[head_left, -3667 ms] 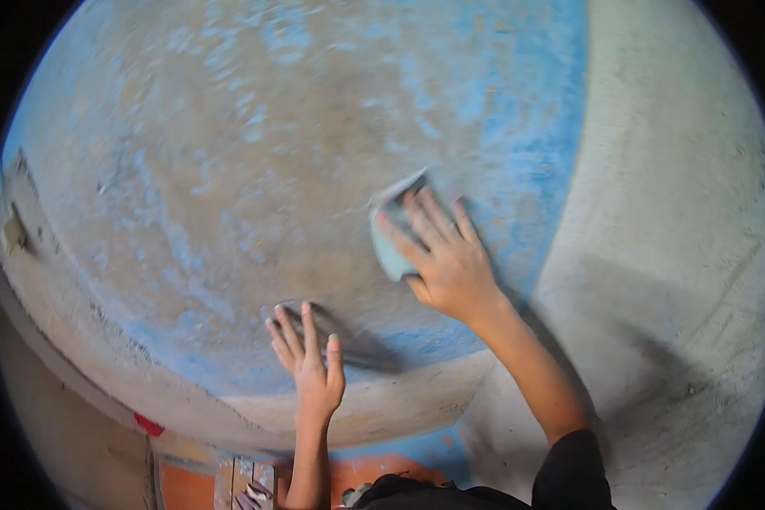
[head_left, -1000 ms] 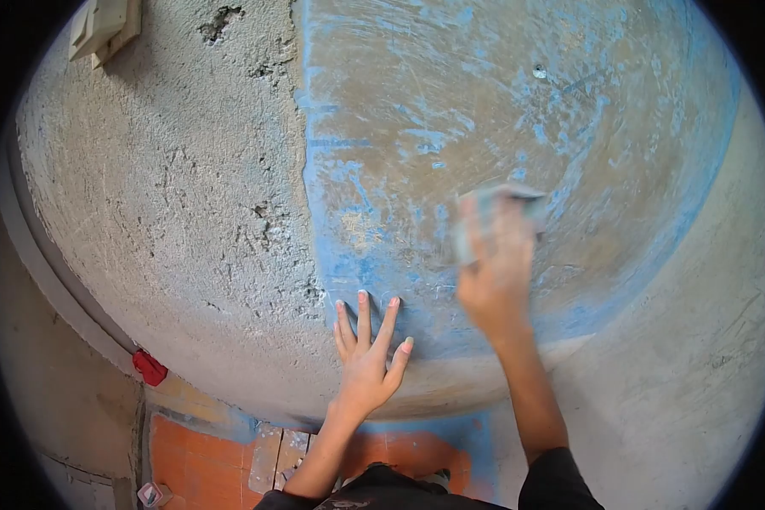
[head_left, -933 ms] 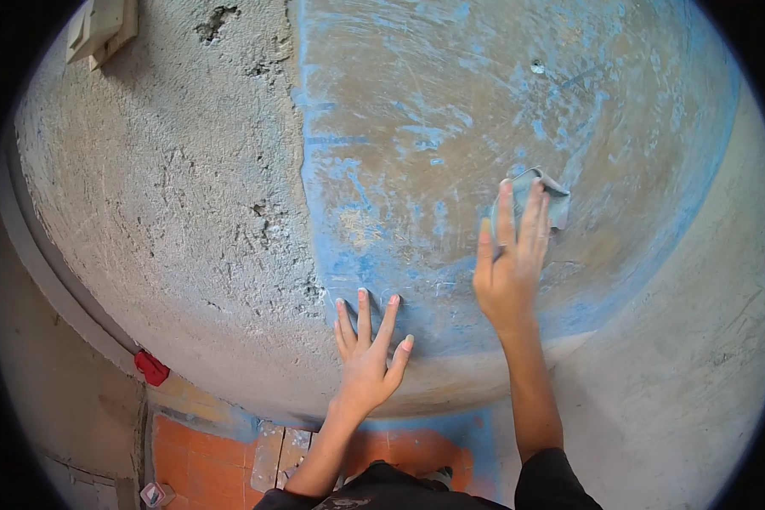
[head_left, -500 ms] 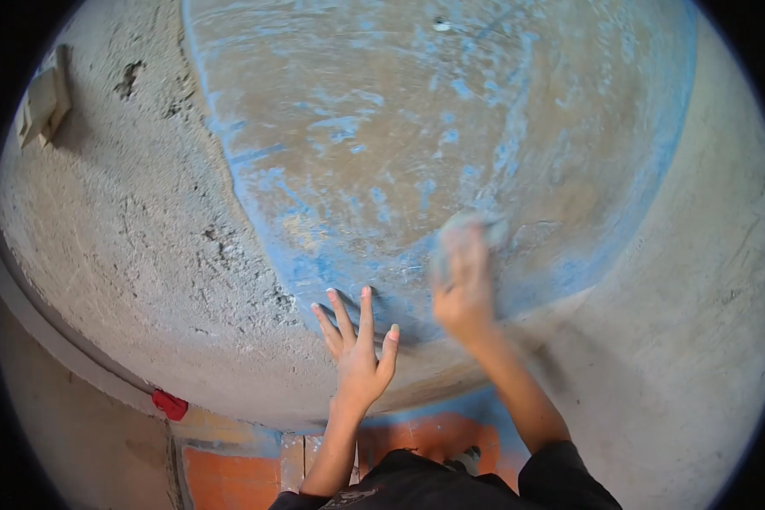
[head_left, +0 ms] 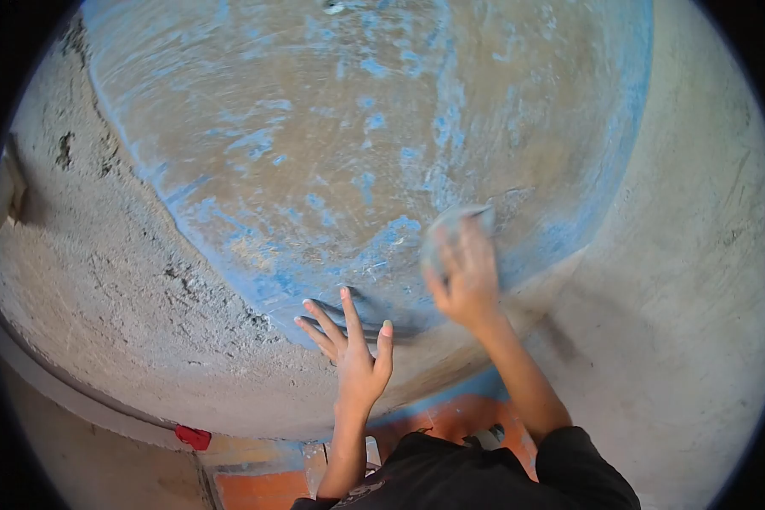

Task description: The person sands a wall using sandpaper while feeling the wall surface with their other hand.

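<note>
A wall [head_left: 297, 76] with worn blue paint over grey-brown plaster fills the middle of the head view. My right hand [head_left: 467, 276], slightly blurred, presses a pale grey-green sheet [head_left: 438, 234] flat against the lower right of the painted area. The sheet shows past the fingertips and along their left side. Lower and to the left, my left hand [head_left: 357, 357] rests on the wall near the bottom edge of the blue, its fingers spread and nothing in it.
Rough bare plaster [head_left: 144, 289] borders the paint on the left, with a box-like fitting [head_left: 7, 189] at the far left. A smooth grey wall [head_left: 680, 297] adjoins on the right. Below are a red cloth-like item [head_left: 193, 437] and an orange floor [head_left: 263, 490].
The view has turned, so the fitting and paint edge sit further left and lower. My right hand rubs the sheet about the wall, now lower; my left hand stays spread on the wall.
</note>
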Motion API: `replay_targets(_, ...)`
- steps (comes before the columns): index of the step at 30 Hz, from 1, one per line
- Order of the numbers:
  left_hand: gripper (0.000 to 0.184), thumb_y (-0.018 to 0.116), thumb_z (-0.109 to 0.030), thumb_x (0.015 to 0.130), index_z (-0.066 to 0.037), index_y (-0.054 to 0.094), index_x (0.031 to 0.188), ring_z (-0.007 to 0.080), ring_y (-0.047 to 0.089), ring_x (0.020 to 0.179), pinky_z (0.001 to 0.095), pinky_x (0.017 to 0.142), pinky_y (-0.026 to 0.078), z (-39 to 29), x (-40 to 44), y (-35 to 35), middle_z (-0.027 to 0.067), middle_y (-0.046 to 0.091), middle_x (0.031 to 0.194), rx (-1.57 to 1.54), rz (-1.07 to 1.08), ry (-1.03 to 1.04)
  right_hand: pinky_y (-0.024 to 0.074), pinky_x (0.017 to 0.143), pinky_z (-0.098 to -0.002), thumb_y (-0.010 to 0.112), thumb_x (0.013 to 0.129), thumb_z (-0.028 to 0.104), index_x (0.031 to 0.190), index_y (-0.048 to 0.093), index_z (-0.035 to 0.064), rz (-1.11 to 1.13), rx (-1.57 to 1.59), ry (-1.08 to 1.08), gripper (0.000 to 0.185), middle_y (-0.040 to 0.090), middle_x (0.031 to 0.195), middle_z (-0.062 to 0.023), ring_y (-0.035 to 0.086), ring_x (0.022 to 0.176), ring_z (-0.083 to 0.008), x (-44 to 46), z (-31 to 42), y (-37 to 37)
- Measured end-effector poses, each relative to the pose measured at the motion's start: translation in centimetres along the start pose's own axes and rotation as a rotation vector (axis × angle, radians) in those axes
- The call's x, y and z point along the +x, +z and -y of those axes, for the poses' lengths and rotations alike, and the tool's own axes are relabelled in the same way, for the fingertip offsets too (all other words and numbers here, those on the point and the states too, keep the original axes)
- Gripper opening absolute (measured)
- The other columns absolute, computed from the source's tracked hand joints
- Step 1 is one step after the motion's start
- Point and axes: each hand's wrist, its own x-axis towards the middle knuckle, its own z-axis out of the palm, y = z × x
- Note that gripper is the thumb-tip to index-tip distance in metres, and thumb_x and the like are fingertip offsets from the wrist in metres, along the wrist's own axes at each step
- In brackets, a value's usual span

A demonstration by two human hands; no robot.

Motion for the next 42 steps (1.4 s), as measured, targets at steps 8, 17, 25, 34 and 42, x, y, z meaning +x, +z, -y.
replay_targets(8, 0.08, 0.059, -0.038, 0.095, -0.01, 0.015, 0.157, 0.0625, -0.024, 0.136, 0.0751, 0.103, -0.004, -1.1, 0.5, 2.2, 0.0368, -0.021, 0.154, -0.018, -0.01, 0.006, 0.0212, 0.114, -0.0576, 0.057, 0.095, 0.034, 0.152, 0.031, 0.005, 0.142, 0.085, -0.023, 0.069, 0.024, 0.152, -0.0354, 0.025, 0.141, -0.0502, -3.3, -2.1, -0.3)
replay_targets(17, 0.084, 0.056, -0.038, 0.096, -0.008, 0.008, 0.157, 0.0633, -0.03, 0.132, 0.0785, 0.097, -0.01, -5.7, 2.5, 7.5, 0.0381, -0.03, 0.149, -0.08, -0.082, 0.009, 0.022, 0.111, -0.0634, 0.062, 0.091, 0.033, 0.145, 0.04, -0.0018, 0.172, 0.039, 0.012, 0.068, 0.031, 0.147, -0.0371, 0.03, 0.137, -0.0551, -6.0, -9.8, -1.0)
replay_targets(25, 0.079, 0.05, -0.04, 0.099, -0.008, 0.008, 0.158, 0.06, -0.028, 0.135, 0.0743, 0.102, -0.012, -13.0, 4.7, 13.5, 0.0345, -0.028, 0.152, -0.006, -0.079, 0.025, 0.0174, 0.113, -0.0616, 0.061, 0.092, 0.037, 0.144, 0.037, -0.008, 0.396, 0.15, -0.125, 0.073, 0.03, 0.15, -0.0333, 0.02, 0.139, -0.0574, -6.0, -16.9, -4.6)
replay_targets(34, 0.076, 0.052, -0.04, 0.097, -0.013, 0.015, 0.158, 0.0634, -0.028, 0.133, 0.0776, 0.098, -0.01, -20.7, 6.5, 20.4, 0.0355, -0.027, 0.152, -0.01, -0.024, 0.056, 0.0197, 0.112, -0.0623, 0.059, 0.093, 0.035, 0.151, 0.031, 0.0021, 0.341, 0.106, -0.027, 0.072, 0.025, 0.151, -0.0352, 0.022, 0.138, -0.0588, -5.3, -26.8, -8.6)
replay_targets(42, 0.073, 0.052, -0.042, 0.098, -0.015, 0.02, 0.157, 0.0653, -0.03, 0.13, 0.0807, 0.095, -0.009, -24.2, 7.2, 25.0, 0.0386, -0.028, 0.15, 0.005, -0.048, 0.085, 0.022, 0.11, -0.0642, 0.059, 0.094, 0.033, 0.146, 0.039, -0.0001, 0.449, 0.305, -0.157, 0.065, 0.026, 0.146, -0.0421, 0.026, 0.136, -0.0598, -4.2, -30.0, -11.1)
